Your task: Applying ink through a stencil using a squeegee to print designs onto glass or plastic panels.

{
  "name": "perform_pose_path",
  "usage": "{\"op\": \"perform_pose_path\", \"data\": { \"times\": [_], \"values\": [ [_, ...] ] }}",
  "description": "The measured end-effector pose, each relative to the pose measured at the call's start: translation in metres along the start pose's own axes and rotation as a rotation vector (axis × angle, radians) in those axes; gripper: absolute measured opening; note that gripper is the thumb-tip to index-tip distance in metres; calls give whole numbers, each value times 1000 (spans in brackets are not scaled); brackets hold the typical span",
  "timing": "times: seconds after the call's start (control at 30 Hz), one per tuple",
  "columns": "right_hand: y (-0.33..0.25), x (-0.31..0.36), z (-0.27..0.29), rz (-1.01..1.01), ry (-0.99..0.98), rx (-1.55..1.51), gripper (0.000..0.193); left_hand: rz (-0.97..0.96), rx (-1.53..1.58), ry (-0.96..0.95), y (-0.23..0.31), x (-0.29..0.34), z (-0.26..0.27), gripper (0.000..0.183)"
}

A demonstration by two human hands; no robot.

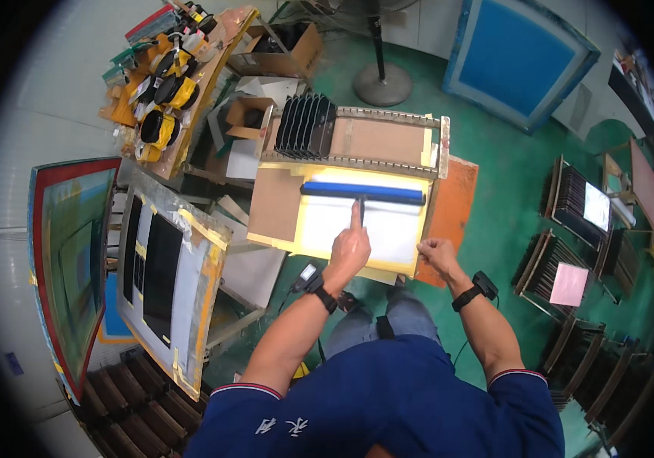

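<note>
My left hand (351, 250) is closed round the dark handle of a wide blue roller (369, 191), its index finger stretched along the handle toward the bar. The roller lies crosswise over the far part of a white sheet (323, 230), which is framed with yellow tape on a work board (273, 200). By the right edge of the board is my right hand (439, 256), its fingers pinched together; whatever may be between them is too small to make out.
Beyond the board, a slotted rack (388, 118) holds several upright black panels (306, 126). Framed screens (163, 267) lean at the left, near a cluttered shelf (212, 76). A fan stand (383, 84) and a blue screen (518, 61) stand behind; loaded racks (548, 267) stand right.
</note>
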State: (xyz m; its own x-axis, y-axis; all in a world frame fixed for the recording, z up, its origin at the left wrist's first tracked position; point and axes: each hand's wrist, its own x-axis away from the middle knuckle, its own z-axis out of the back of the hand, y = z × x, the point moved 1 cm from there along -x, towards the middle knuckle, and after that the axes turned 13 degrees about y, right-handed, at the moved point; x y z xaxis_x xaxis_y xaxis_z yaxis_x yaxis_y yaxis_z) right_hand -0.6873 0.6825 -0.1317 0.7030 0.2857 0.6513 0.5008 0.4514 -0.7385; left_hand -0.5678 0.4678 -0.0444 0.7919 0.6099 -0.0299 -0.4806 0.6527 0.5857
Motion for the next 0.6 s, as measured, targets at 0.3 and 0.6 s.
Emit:
{"op": "perform_pose_path", "data": {
  "times": [0.3,0.6],
  "values": [
    [-9,0,6,-29,-82,-44,14,-66,30,8,-2,-12,-4,69],
    [-57,-71,14,460,220,521,40,36,-87,-70,-34,121,-5,69]
  ]
}}
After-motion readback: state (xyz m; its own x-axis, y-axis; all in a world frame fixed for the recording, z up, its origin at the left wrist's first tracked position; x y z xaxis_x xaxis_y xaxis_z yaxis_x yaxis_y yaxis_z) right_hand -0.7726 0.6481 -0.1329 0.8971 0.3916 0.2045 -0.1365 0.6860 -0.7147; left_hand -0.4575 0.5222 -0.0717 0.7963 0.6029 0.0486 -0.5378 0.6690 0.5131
